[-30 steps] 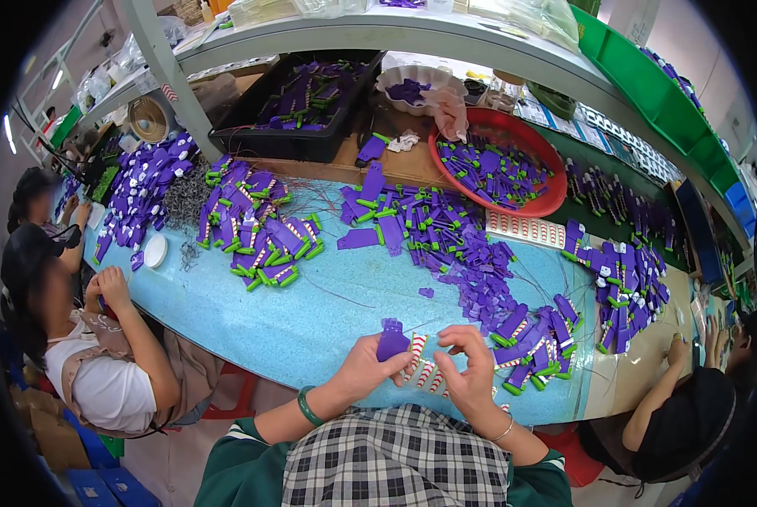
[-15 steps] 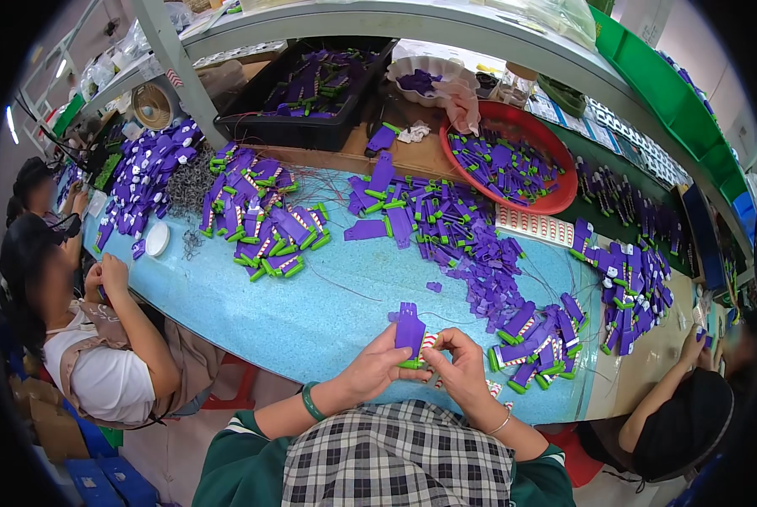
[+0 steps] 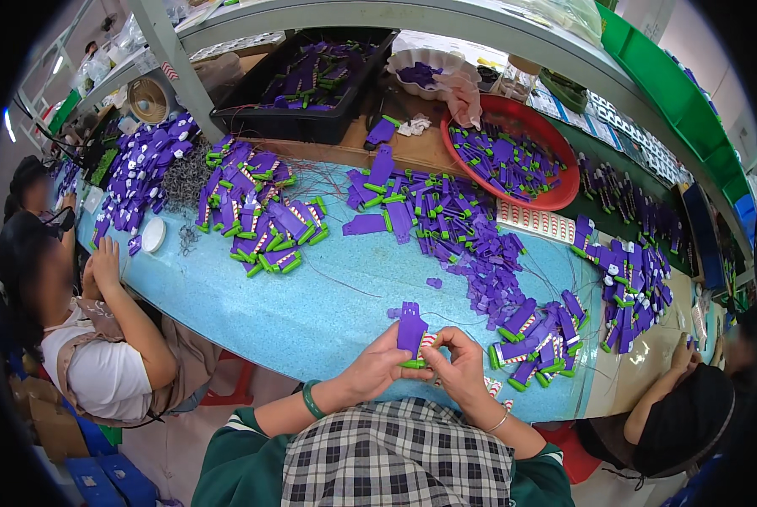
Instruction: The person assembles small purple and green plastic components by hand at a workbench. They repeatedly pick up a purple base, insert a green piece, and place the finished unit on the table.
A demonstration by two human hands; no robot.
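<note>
Purple flat plastic piece w/ notched top was upright in front of the torso, over the near table edge, bright-green rounded bar across its bottom. Left hand had it in a firm thumb-and-finger pinch at lower L side, no gap. Right hand: thumb + index drawn nearly together at the red-and-white striped strip on the R edge; couldn't tell if pinching or just pressing it. Striped sticker sheet partly hidden under that hand.

Table: light-blue mottled surface, slightly glossy. Near R, loose pile of purple-green striped pcs, thin wires trailing. Beyond, heap of small purple plastic bits, angular. Another striped pile far L, next to grey tangle of fine wire & shallow white round lid.

Back: round red plastic basin w/ purple-green parts, scalloped white bowl, rect. black plastic tray, smooth-walled, also part-filled.
</note>
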